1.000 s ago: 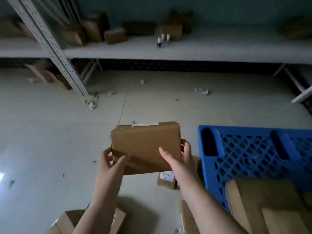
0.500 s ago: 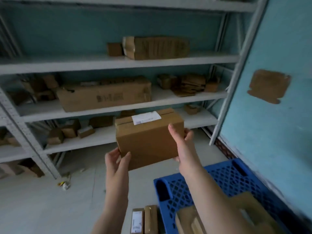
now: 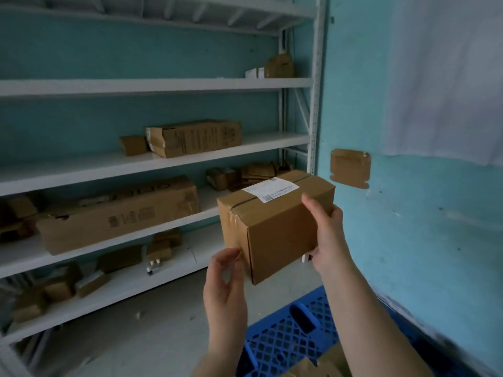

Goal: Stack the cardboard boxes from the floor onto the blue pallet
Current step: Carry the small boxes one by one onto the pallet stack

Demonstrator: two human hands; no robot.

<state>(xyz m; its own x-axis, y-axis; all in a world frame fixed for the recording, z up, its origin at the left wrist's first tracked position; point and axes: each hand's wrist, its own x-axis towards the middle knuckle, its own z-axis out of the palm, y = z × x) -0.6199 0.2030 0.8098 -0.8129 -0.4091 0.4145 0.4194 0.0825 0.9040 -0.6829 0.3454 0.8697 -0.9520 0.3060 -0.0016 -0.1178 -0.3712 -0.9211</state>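
A brown cardboard box (image 3: 277,229) with a white label on its taped top is held up in the air at chest height. My right hand (image 3: 326,240) grips its right end, thumb on the near face and fingers behind. My left hand (image 3: 226,281) hovers at the box's lower left corner with loosely curled fingers and holds nothing. Below, at the bottom right, lies the blue pallet (image 3: 285,341). Cardboard boxes (image 3: 326,363) rest on its near part, cut off by the frame edge.
White metal shelving (image 3: 152,164) fills the left and centre and carries several cardboard boxes, one of them a long carton (image 3: 117,216). A turquoise wall (image 3: 408,240) rises right behind the pallet. Grey floor (image 3: 152,336) shows between the shelves and the pallet.
The view swung up and to the right, from the floor toward the wall. The box turned and rose with my right hand. My left hand came off the box's underside.
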